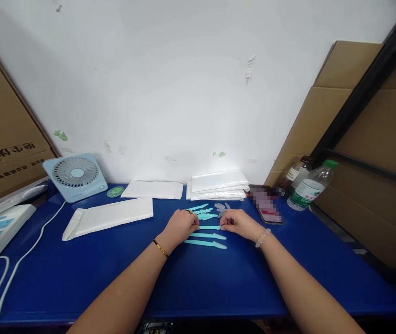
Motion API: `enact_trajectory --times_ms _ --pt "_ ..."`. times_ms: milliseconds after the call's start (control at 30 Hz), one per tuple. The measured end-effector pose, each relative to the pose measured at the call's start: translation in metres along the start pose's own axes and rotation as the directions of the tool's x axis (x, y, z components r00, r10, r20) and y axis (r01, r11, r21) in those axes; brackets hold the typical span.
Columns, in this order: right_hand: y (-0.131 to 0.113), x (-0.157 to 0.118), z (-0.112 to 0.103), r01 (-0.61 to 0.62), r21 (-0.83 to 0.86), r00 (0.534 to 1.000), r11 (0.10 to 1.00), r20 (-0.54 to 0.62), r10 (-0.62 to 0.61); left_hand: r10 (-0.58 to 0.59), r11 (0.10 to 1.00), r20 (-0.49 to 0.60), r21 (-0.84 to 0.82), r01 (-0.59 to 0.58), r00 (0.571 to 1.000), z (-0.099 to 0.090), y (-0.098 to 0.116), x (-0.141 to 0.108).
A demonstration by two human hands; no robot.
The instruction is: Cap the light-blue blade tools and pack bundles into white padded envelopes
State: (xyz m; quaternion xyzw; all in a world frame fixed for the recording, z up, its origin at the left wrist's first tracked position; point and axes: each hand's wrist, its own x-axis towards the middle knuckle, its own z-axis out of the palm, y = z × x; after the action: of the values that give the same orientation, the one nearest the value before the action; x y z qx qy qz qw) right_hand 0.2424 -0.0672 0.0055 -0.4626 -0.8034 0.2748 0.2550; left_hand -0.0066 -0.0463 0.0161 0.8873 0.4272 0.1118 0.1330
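Note:
My left hand (180, 225) is closed on the handle end of a turquoise eyebrow razor (209, 227). At the razor's other end, the fingertips of my right hand (240, 223) are pinched together and hide its tip. Two more turquoise razors (207, 243) lie side by side on the table in front of the held one, with pale covers over their blade ends. Behind my fingers is a loose group of several similar razors (203, 212). Small clear plastic caps (220, 207) lie in a little heap just beyond my right hand.
White padded envelopes (219, 183) are stacked at the wall, with single ones (114, 215) further left. A blue fan (76, 176) and a power strip (6, 232) stand left on the blue table (219, 287). A phone (269, 208) and bottles (311, 188) are right.

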Motion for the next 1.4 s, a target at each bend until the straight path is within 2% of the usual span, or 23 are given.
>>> enact_trajectory --times_ms 167,233,300,367,600,833,1000,1267,1400 --pt "-0.009 -0.003 -0.003 -0.004 -0.005 0.996 1.000 0.094 0.004 0.058 0.998 0.063 -0.032 -0.056 0.996 -0.005 -0.001 -0.004" --pt "-0.007 -0.002 -0.004 0.008 -0.053 0.999 0.999 0.033 -0.006 0.044 0.999 0.028 -0.018 -0.043 0.999 -0.005 -0.004 -0.005" --pt "-0.002 0.001 -0.003 0.002 -0.133 0.997 0.991 -0.075 -0.012 0.005 1.000 -0.058 0.024 -0.004 0.998 -0.003 -0.007 -0.004" --pt "0.005 0.004 -0.002 -0.018 -0.215 0.991 0.977 -0.131 -0.010 -0.031 0.997 -0.123 0.070 0.039 0.992 -0.001 -0.011 -0.001" --pt "0.009 0.006 -0.002 -0.054 -0.352 0.996 0.935 -0.087 0.025 -0.088 0.992 -0.108 0.086 0.097 0.990 0.003 -0.015 0.002" --pt "0.010 -0.001 -0.010 -0.056 -0.253 0.997 0.966 -0.061 0.042 -0.072 0.994 -0.142 0.070 0.082 0.987 -0.005 -0.006 -0.003" --pt "0.012 -0.004 -0.011 -0.109 -0.144 0.994 0.984 -0.025 0.106 -0.071 0.995 -0.097 0.060 0.077 0.993 -0.005 -0.003 -0.003" --pt "0.005 0.001 -0.004 -0.054 -0.158 0.997 0.986 -0.060 0.045 -0.079 0.995 -0.086 0.060 0.084 0.993 -0.003 -0.003 -0.002" --pt "-0.003 0.003 0.002 0.002 -0.127 0.999 0.992 -0.043 -0.007 -0.050 0.998 -0.079 0.040 0.053 0.996 -0.002 -0.002 -0.002"
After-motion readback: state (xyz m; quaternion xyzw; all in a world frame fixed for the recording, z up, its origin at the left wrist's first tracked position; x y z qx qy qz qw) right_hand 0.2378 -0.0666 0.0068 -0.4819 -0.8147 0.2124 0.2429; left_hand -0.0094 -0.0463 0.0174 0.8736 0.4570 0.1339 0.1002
